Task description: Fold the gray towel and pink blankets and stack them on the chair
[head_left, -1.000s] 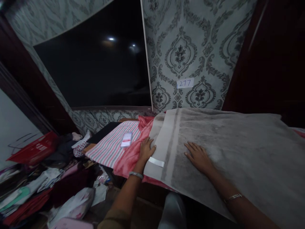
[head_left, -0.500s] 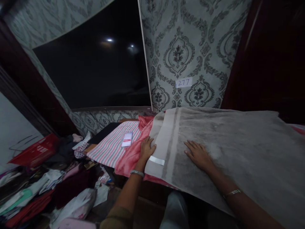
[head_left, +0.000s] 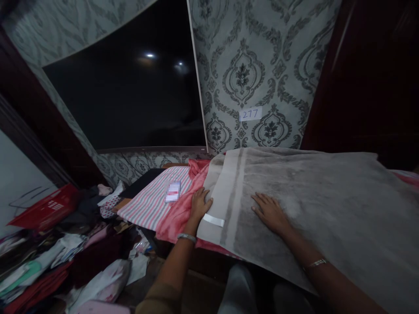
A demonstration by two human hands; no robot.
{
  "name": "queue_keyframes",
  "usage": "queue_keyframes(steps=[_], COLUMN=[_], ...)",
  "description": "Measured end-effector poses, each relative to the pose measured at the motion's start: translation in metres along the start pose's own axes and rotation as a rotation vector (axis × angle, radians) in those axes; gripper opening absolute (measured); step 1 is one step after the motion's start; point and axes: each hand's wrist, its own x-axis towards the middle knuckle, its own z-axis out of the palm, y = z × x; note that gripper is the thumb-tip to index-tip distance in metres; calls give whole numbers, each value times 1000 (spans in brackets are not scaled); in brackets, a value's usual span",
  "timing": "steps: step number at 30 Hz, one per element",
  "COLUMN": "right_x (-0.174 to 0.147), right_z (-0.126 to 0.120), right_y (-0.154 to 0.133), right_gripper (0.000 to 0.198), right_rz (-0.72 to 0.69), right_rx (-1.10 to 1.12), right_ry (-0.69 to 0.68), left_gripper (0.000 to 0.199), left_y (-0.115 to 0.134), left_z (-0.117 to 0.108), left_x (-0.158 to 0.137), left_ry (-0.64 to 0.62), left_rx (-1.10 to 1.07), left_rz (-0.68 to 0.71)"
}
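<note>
The left hand (head_left: 200, 205) lies flat at the left edge of the gray plush blanket (head_left: 327, 200), the right hand (head_left: 270, 213) flat farther in; neither grips anything. This looks like smoothing; another stroke would call for even pressure. The blanket overlies coral plush cloth (head_left: 178, 216), with striped fabric (head_left: 147, 198) to its left.

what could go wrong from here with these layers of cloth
The right hand rests on the grey blanket, which overlaps the pink cloth; pushing sideways might ruck up both.

A pixelated rectangular item lies on the striped cloth near the left hand; a tug on that cloth could shift it.
</note>
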Motion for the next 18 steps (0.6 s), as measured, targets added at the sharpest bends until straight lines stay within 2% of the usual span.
queue_keyframes(steps=[18], right_x=[0], right_z=[5], right_y=[2], right_gripper=[51], right_rz=[4], right_rx=[43], right_ry=[25], left_gripper=[43], left_y=[-2], left_z=[1], left_x=[0], left_ry=[3], left_rx=[8], left_rz=[3])
